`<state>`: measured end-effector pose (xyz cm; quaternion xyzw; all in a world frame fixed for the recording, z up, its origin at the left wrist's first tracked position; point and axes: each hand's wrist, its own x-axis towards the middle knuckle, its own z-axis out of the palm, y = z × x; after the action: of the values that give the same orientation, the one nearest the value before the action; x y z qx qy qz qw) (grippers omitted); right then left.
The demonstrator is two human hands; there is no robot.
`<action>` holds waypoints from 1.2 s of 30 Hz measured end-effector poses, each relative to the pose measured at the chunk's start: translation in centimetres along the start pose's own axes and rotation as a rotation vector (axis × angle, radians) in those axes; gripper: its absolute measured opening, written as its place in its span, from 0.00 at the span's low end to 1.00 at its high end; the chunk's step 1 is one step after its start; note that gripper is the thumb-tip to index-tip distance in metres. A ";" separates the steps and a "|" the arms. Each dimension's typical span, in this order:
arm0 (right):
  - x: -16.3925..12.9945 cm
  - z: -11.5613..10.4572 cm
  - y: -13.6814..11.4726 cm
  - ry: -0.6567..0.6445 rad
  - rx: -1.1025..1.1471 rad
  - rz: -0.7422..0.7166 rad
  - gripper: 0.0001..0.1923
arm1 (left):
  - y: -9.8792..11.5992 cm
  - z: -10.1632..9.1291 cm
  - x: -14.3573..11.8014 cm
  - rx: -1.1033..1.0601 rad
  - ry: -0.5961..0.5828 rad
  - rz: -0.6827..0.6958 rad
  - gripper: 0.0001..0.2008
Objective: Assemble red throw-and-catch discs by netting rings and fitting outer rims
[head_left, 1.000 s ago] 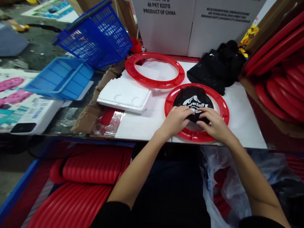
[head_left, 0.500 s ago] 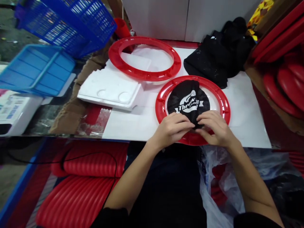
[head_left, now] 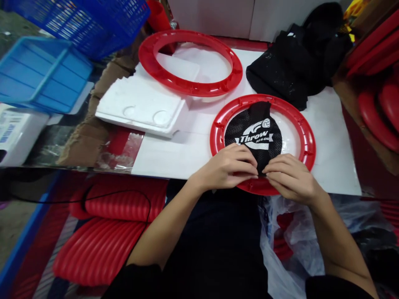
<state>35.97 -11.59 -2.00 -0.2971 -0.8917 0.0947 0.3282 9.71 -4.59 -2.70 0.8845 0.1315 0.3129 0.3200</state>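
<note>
A black mesh cloth [head_left: 253, 128] printed with "Throw" and a ball lies inside a red plastic ring [head_left: 308, 143], its near edge at the ring's front rim. My left hand [head_left: 233, 166] pinches that near edge from the left. Close beside it, my right hand [head_left: 289, 176] grips the same edge from the right, fingers bent over the ring's front. The fingertips hide part of the cloth's edge and the rim beneath. A second red ring [head_left: 195, 88] rests farther back, partly on a white foam block [head_left: 140, 108].
Black cloths [head_left: 289, 62] are heaped at the back right. More red rings [head_left: 374, 112] fill a box on the right. Blue baskets [head_left: 46, 74] stand on the left behind torn cardboard [head_left: 90, 124]. Stacked red rings [head_left: 102, 249] sit below the white-covered table's [head_left: 168, 162] front edge.
The cloth is spread flatter, so its print shows more fully. My right hand has turned and drawn its fingertips together at the near edge. The whole view has shifted slightly.
</note>
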 end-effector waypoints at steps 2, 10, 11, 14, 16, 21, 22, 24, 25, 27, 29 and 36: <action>-0.3 0.1 -0.1 0.005 0.068 0.019 0.17 | -0.2 -0.2 -0.1 -0.018 -0.063 0.011 0.07; -0.5 -0.1 0.2 -0.042 0.230 0.041 0.18 | -0.4 -0.9 0.2 -0.011 -0.200 0.026 0.09; -0.4 -0.2 0.2 -0.054 0.248 0.038 0.18 | -0.3 -0.9 0.3 -0.003 -0.220 0.025 0.09; -0.1 -0.6 0.2 -0.123 0.273 0.045 0.15 | -0.1 -1.1 0.4 0.024 -0.252 0.039 0.09; 0.1 -0.8 0.1 -0.175 0.261 0.057 0.13 | 0.0 -1.1 0.4 0.035 -0.261 0.042 0.09; 0.3 -1.0 -0.2 -0.237 0.176 0.082 0.12 | 0.0 -1.0 0.4 0.069 -0.278 0.039 0.09; 0.3 -1.0 -0.3 -0.244 0.160 0.084 0.12 | 0.0 -1.0 0.4 0.079 -0.283 0.041 0.09; 0.2 -0.9 -0.3 -0.251 0.135 0.084 0.12 | 0.0 -1.0 0.4 0.097 -0.294 0.040 0.09; 0.2 -0.9 -0.3 -0.249 0.126 0.083 0.12 | 0.0 -0.9 0.3 0.103 -0.292 0.040 0.10; 0.1 -0.7 -0.3 -0.235 0.098 0.072 0.12 | 0.0 -0.7 0.2 0.110 -0.269 0.040 0.09; 0.2 -0.5 -0.4 -0.216 0.048 0.037 0.12 | 0.1 -0.4 0.1 0.123 -0.237 0.049 0.10; 0.3 -0.8 -2.6 -0.252 -0.405 -0.151 0.09 | 0.3 -0.3 -0.1 0.210 -0.242 0.115 0.10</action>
<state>35.07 -13.48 -0.28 -0.2750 -0.9461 -0.0743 0.1541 9.49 -4.74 -2.34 0.9504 0.0729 0.2066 0.2210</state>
